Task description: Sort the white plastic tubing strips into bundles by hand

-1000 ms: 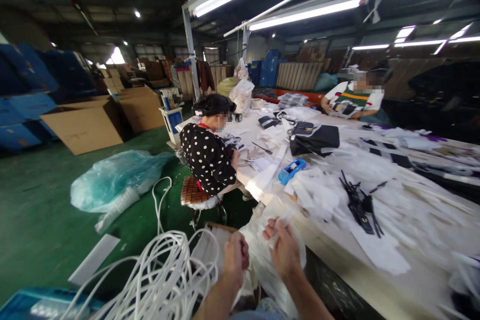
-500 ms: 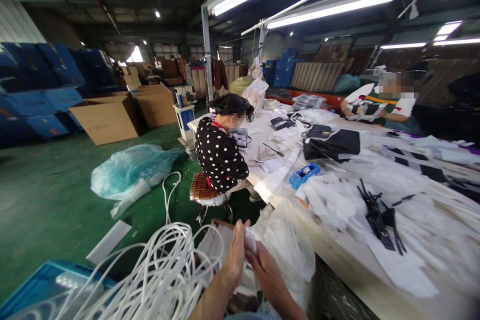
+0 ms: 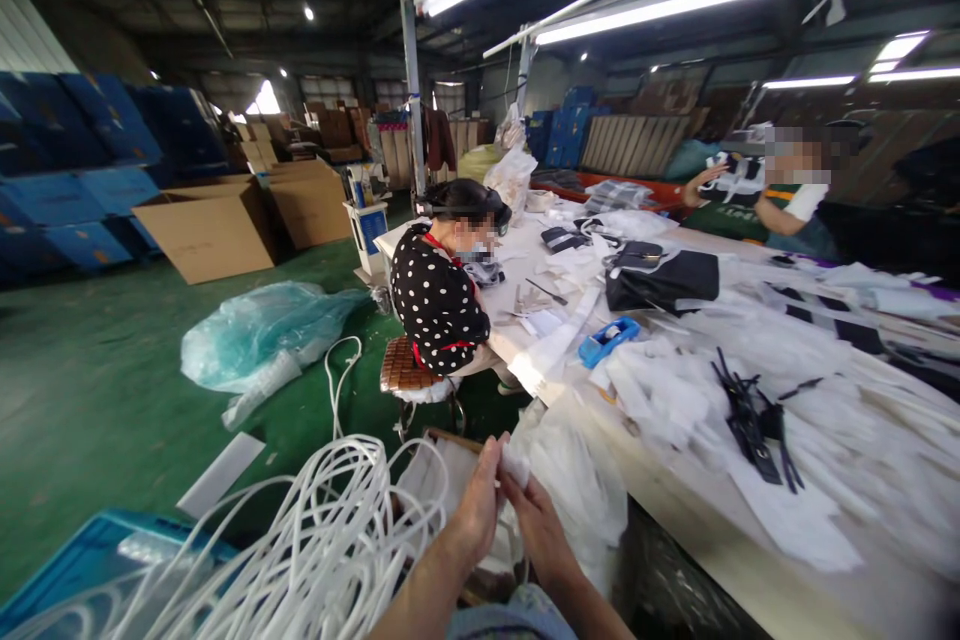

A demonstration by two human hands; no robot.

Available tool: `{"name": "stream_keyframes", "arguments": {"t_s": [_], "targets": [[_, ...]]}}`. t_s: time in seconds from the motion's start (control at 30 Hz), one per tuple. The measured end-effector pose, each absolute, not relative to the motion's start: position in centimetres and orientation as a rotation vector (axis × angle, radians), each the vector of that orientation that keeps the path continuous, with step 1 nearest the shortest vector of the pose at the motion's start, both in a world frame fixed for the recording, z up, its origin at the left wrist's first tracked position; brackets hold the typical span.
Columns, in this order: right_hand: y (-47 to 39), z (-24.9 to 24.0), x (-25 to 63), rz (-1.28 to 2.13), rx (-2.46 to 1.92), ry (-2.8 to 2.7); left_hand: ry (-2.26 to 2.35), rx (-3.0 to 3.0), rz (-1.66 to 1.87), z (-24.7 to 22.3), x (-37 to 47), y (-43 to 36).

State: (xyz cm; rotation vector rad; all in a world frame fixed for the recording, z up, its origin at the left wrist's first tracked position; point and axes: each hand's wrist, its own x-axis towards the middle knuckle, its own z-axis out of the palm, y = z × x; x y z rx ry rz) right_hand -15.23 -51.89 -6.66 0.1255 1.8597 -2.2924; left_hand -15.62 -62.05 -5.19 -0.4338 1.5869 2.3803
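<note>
A big heap of white cords (image 3: 322, 520) is lying on the left. Next, the left hand (image 3: 478, 505) is bending its fingers around a small white piece (image 3: 515, 465). The piece is sitting between both hands, its seen part slanting from upper left to lower right; its ends are hiding. The right hand (image 3: 536, 520) is pinching it too. A cloudy bag (image 3: 585, 465) is hanging beside the counter (image 3: 697, 510).

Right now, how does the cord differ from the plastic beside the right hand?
The cord is slender and looped, the plastic broad and crumpled. The cord looks opaque, the plastic translucent. The cord is nearer the left hand, the plastic nearer the right hand. Both are whitish.
</note>
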Motion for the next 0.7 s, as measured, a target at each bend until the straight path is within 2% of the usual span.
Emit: {"name": "stream_keyframes", "arguments": {"t_s": [0.13, 0.4, 0.53, 0.7], "targets": [[-50.3, -6.2, -16.3, -2.463, 0.417, 1.502, 2.056, -0.291, 1.996, -6.3, -15.2, -63.5], [-49.3, -5.9, -17.1, -2.644, 0.659, 1.207, 2.378, 0.064, 1.537, -6.3, -14.0, -63.2], [-50.1, -5.6, -16.7, -2.688, 0.645, 1.17, 2.428, 0.026, 1.647, -6.3, -13.6, -62.2], [-49.5, -5.1, -16.9, -2.771, 0.494, 1.184, 2.154, -0.5, 2.234, -6.9, -14.8, -63.5]]}}
